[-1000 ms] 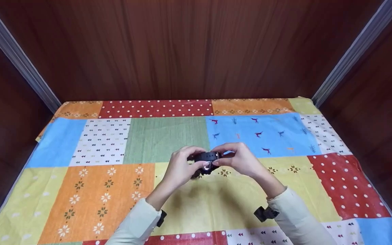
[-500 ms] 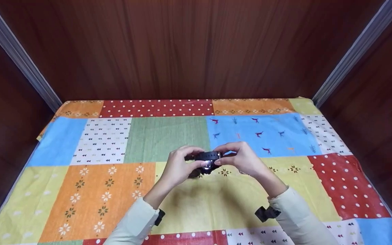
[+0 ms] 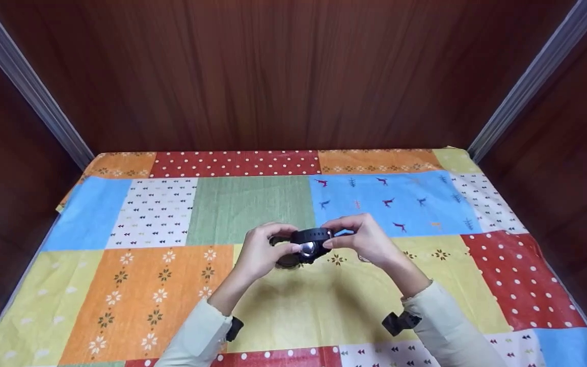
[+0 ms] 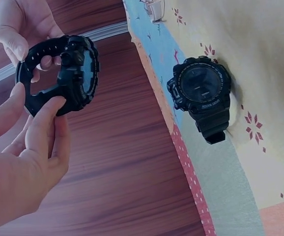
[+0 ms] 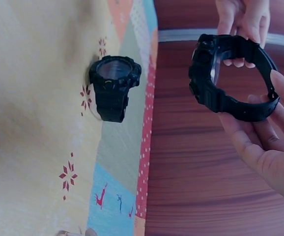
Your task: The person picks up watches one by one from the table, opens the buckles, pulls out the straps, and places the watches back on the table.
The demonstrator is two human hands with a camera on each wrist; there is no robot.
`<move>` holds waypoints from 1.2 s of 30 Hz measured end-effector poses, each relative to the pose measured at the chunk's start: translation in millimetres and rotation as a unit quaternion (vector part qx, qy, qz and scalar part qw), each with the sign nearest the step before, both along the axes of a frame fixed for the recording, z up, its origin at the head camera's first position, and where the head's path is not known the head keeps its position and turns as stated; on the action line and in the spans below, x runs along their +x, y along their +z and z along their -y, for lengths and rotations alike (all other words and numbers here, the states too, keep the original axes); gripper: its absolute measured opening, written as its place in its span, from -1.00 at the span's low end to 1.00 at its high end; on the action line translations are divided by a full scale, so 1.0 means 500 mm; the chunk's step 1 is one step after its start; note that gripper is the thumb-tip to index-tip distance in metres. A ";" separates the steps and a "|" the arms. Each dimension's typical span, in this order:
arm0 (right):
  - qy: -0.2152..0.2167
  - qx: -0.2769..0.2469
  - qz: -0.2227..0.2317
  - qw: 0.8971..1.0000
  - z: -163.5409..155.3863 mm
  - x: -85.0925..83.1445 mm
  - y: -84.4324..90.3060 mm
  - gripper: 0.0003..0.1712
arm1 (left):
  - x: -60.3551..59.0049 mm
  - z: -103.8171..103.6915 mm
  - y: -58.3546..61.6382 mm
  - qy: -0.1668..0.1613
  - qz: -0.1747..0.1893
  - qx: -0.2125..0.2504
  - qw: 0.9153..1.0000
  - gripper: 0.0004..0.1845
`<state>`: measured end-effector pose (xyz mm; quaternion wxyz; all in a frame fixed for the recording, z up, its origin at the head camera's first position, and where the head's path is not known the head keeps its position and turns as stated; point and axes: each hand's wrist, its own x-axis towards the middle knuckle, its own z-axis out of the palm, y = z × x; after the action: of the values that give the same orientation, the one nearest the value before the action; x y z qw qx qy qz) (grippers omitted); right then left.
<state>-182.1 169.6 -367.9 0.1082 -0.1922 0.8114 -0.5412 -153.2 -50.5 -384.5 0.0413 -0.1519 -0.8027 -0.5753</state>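
While a second black watch (image 4: 199,93) lies on the patchwork cloth (image 3: 145,285) near the middle of the worktop, both hands hold another black watch (image 3: 313,238) lifted just above it. Left hand (image 3: 262,252): fingers curled round one side of the strap loop. Right hand (image 3: 365,238): fingertips pinching the opposite side. In the wrist views the strap makes a ring and the case faces sideways; whether the buckle is fastened I cannot tell, the near side of the loop being hidden by fingers.

Judgement: the step in hand looks like working the strap of the held watch, closing or opening it, with the case steadied between both grips. A next move would call for a fingertip freed to reach the buckle while the other hand keeps the loop from twisting.

Pale sleeves (image 3: 199,339); dark wood panels (image 3: 293,71) beyond the far edge.
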 end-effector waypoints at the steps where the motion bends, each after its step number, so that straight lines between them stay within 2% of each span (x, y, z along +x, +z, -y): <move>1: -0.004 0.001 0.006 1.000 0.000 0.000 -0.001 -0.67 | -0.001 0.001 -0.002 -0.002 -0.002 -0.001 1.000 -0.73; 9: -0.010 0.007 0.021 1.000 -0.002 0.003 -0.001 -0.64 | -0.003 0.002 -0.007 -0.014 -0.009 -0.004 1.000 -0.72; 18: -0.007 0.005 0.008 1.000 0.000 0.005 0.002 -0.66 | 0.006 -0.001 0.003 -0.007 0.021 -0.003 1.000 -0.68; 25: 0.001 0.026 0.001 1.000 0.002 0.000 0.000 -0.67 | 0.006 -0.007 -0.001 0.012 -0.023 -0.017 1.000 -0.74; 30: 0.024 0.022 -0.014 0.999 0.009 -0.001 0.002 -0.68 | 0.005 -0.009 0.000 0.025 -0.035 -0.032 0.999 -0.73; 36: 0.042 0.031 -0.079 0.995 0.022 0.000 0.007 -0.73 | 0.005 -0.014 0.000 0.031 -0.039 -0.047 0.998 -0.74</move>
<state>-181.8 158.8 -364.6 0.0718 -0.2647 0.8253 -0.4935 -150.7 -43.6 -384.3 0.0829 -0.1512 -0.8310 -0.5288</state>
